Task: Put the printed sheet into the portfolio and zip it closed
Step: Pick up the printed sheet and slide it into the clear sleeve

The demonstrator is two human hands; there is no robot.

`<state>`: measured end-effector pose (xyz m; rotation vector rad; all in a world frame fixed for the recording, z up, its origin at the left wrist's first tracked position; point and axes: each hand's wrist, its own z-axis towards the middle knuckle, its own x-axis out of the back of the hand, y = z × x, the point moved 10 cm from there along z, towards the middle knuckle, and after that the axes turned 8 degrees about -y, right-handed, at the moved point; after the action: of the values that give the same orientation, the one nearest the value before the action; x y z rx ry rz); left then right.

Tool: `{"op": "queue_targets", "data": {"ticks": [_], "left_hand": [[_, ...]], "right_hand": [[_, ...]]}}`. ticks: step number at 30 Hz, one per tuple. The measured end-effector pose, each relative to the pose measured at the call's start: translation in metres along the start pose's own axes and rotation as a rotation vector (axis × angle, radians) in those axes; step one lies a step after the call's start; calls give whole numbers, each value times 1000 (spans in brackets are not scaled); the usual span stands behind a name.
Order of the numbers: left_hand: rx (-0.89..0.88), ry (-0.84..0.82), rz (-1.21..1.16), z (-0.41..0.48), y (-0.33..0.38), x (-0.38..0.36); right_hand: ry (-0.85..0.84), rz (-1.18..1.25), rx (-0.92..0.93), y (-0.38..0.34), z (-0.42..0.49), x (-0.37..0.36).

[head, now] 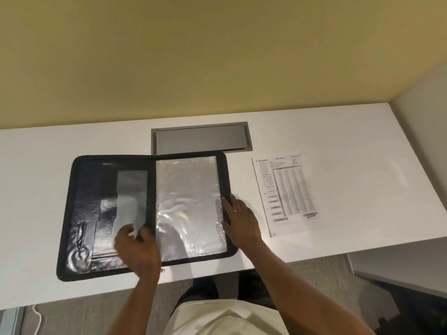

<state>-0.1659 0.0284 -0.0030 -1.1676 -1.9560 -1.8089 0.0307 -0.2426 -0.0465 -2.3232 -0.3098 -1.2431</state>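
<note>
**Portfolio open, sheet waiting off to the right**

White desk (338,131) against a yellow wall (217,56), grey hatch (200,140) at the far edge. The black portfolio (66,213) lies spread open, zip undone. The right hand (239,216) lies flat, fingers wide, on its right border beside the clear sleeve (188,201). The left hand (136,250) is bent over a grey leaf (131,194) near the spine; pinching or just touching, I can't tell. The printed sheet (286,189) lies flat on the desk, right of the portfolio and apart from it.
</note>
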Motion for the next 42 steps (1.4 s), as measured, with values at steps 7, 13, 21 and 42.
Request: {"op": "queue_targets", "data": {"ticks": [7, 13, 21, 42], "left_hand": [[-92, -425, -26, -84, 106, -164], [-80, -694, 7, -157, 152, -266], [-13, -743, 163, -184, 134, -349], [377, -508, 164, -193, 146, -357]], "right_hand": [[102, 78, -143, 103, 6, 70], [171, 189, -246, 198, 6, 106], [117, 291, -406, 289, 8, 104], [144, 593, -465, 326, 3, 81]]}}
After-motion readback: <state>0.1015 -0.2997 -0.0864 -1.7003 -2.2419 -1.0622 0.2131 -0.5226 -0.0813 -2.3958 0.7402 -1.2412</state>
